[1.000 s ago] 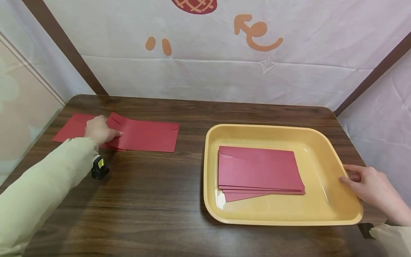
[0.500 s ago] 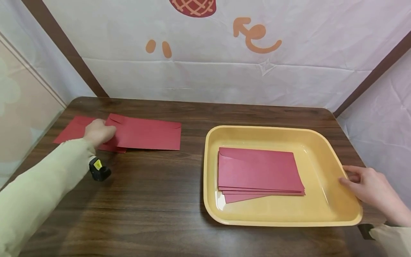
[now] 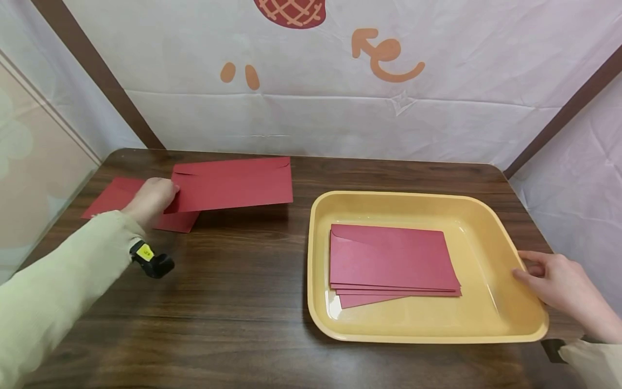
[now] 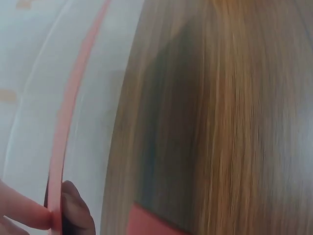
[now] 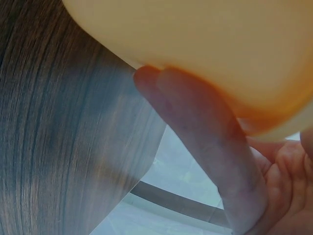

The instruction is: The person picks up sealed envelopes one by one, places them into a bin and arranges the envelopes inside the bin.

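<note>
My left hand [image 3: 154,200] pinches a red envelope [image 3: 233,183] by its left end, thumb on the near face. The envelope is raised and tilted, with its flap edge at the top. In the left wrist view this envelope [image 4: 68,107] shows edge-on between thumb and finger. Another red envelope [image 3: 116,195] lies flat on the table, partly under my left hand. On the right, my right hand [image 3: 566,283] grips the right rim of a yellow tray [image 3: 389,195]. The right wrist view has its fingers [image 5: 210,142] against the tray's outer wall. A loose stack of red envelopes [image 3: 393,256] lies inside.
The dark wooden table [image 3: 233,324] extends between the left envelopes and the tray. Behind it hangs a pale printed cloth [image 3: 311,119], with brown posts at both back corners. A black wrist strap [image 3: 151,260] sits at the left sleeve.
My left hand has lifted the upper envelope off the one beneath; its right end has swung up and to the right. My right hand and the tray have stayed in place.
</note>
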A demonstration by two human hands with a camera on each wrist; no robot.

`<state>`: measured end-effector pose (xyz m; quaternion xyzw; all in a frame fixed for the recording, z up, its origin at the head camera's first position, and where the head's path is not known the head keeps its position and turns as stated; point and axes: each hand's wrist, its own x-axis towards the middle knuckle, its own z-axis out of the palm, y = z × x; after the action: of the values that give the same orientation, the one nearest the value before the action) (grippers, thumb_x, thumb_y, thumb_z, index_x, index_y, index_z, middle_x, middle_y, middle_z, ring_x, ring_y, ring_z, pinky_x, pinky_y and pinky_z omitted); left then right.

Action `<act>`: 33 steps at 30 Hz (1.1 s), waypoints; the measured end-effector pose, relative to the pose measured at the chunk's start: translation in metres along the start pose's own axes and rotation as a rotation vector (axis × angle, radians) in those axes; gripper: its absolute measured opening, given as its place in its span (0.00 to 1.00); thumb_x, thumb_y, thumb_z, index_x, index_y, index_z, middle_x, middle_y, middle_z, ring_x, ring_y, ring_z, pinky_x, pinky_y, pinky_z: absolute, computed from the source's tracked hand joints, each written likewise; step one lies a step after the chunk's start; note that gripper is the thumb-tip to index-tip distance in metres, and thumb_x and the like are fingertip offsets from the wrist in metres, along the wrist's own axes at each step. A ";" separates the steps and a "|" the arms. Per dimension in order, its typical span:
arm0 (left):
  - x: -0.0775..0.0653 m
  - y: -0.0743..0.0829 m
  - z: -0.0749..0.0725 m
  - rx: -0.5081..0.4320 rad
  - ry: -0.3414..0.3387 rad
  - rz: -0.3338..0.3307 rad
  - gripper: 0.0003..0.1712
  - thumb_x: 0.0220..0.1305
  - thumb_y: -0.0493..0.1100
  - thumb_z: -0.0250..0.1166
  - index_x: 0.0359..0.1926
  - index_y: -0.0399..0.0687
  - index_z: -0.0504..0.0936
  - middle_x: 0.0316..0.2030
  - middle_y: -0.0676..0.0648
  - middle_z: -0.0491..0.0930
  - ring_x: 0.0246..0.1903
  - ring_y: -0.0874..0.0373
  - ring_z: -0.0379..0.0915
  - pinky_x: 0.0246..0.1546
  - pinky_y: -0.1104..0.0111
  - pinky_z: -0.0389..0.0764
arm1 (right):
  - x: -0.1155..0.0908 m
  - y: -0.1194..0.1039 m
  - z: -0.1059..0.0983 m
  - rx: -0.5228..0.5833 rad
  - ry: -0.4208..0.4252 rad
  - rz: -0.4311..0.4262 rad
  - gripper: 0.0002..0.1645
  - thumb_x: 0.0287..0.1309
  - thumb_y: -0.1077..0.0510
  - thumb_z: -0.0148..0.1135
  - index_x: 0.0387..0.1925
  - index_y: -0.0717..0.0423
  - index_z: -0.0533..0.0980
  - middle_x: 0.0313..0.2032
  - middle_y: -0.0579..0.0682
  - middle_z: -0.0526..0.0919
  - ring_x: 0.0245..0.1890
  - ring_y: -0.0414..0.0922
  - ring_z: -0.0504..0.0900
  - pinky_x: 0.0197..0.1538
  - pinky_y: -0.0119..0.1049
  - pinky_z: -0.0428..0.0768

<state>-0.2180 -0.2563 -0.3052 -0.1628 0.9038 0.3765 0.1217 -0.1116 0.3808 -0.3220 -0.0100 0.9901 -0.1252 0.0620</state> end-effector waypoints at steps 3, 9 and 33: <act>-0.007 0.014 0.010 -0.026 -0.009 0.018 0.17 0.67 0.41 0.35 0.41 0.29 0.64 0.42 0.35 0.60 0.43 0.45 0.55 0.41 0.64 0.59 | 0.000 0.000 0.000 -0.002 0.003 0.001 0.29 0.55 0.55 0.61 0.51 0.75 0.71 0.29 0.59 0.86 0.27 0.54 0.83 0.32 0.50 0.75; -0.024 0.030 0.035 -0.163 -0.116 0.076 0.28 0.70 0.40 0.29 0.64 0.25 0.52 0.60 0.30 0.54 0.57 0.42 0.51 0.60 0.54 0.58 | 0.000 -0.001 -0.001 -0.003 0.002 0.004 0.29 0.54 0.55 0.62 0.50 0.76 0.71 0.30 0.60 0.86 0.28 0.54 0.83 0.31 0.49 0.75; -0.087 0.100 0.120 -0.304 -0.491 0.294 0.22 0.63 0.33 0.51 0.57 0.32 0.58 0.52 0.34 0.74 0.42 0.55 0.76 0.50 0.65 0.73 | 0.001 0.001 -0.003 0.009 -0.006 -0.005 0.30 0.53 0.54 0.63 0.49 0.76 0.72 0.29 0.59 0.86 0.25 0.50 0.83 0.30 0.48 0.76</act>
<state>-0.1650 -0.0863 -0.2935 0.0486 0.7947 0.5489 0.2546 -0.1134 0.3828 -0.3194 -0.0125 0.9893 -0.1300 0.0647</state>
